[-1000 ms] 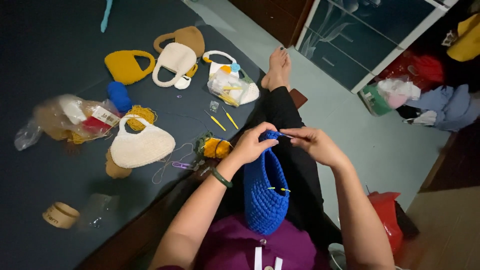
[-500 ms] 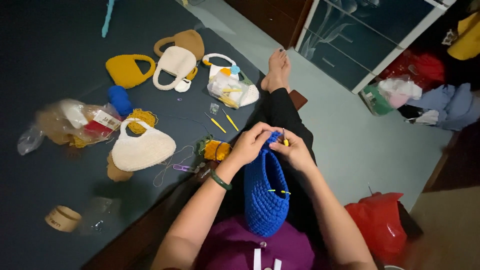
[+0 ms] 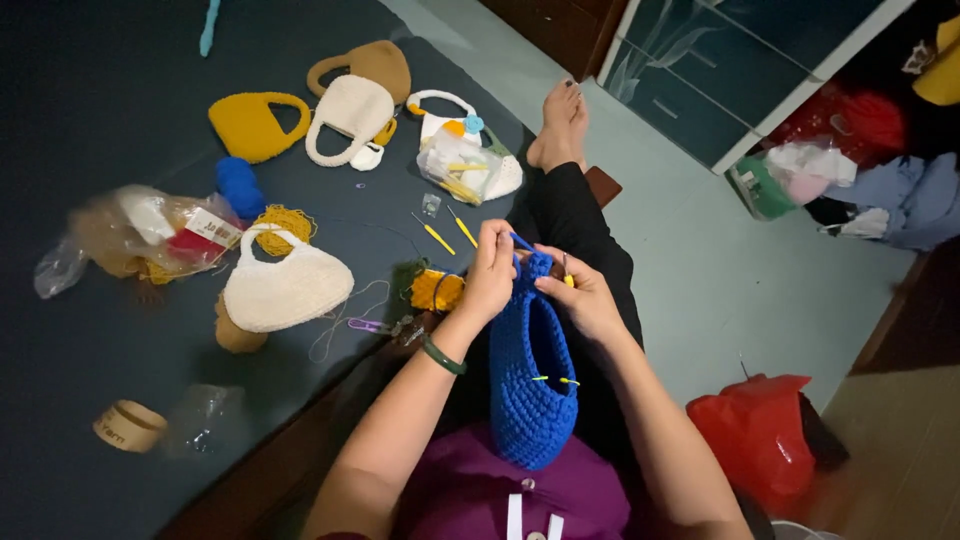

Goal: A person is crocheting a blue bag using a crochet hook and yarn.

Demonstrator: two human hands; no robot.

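Dark blue-grey matting point(image 3: 90, 90) covers the surface to the person's left, with pale green floor point(image 3: 700, 250) to the right and a glass-fronted cabinet point(image 3: 720, 70) beyond it.

Subject is seated, legs in black trousers point(image 3: 575, 225) stretched forward, bare feet point(image 3: 560, 125) at the mat's edge.

Left hand point(image 3: 490, 280): fingers closed, pinching the top rim of a blue crocheted bag point(image 3: 530, 380) from the left side. A green bangle point(image 3: 442, 357) sits on that wrist.

Right hand point(image 3: 585, 300): fingers curled together at the same rim from the right, gripping a crochet hook point(image 3: 566, 272) of which only a yellow handle end shows (the tip is hidden). Both hands are just beside each other, touching the work.

The blue bag hangs upright from the hands over the lap, its base resting against a purple garment point(image 3: 470, 490). Two small yellow-green markers point(image 3: 555, 380) are fixed to its front.

Items on the mat, well apart from the hands:
- white crocheted bag point(image 3: 285, 290), lying flat, near a yellow yarn tangle point(image 3: 283, 225)
- mustard bag point(image 3: 255, 125), cream bag point(image 3: 345, 120) and tan bag point(image 3: 375, 65), grouped
- clear plastic packet of supplies point(image 3: 140, 235)
- two yellow-handled hooks point(image 3: 448, 232), loose
- tape roll point(image 3: 128, 426), near the bottom left corner

A red plastic bag point(image 3: 765, 435) lies on the floor to the right.
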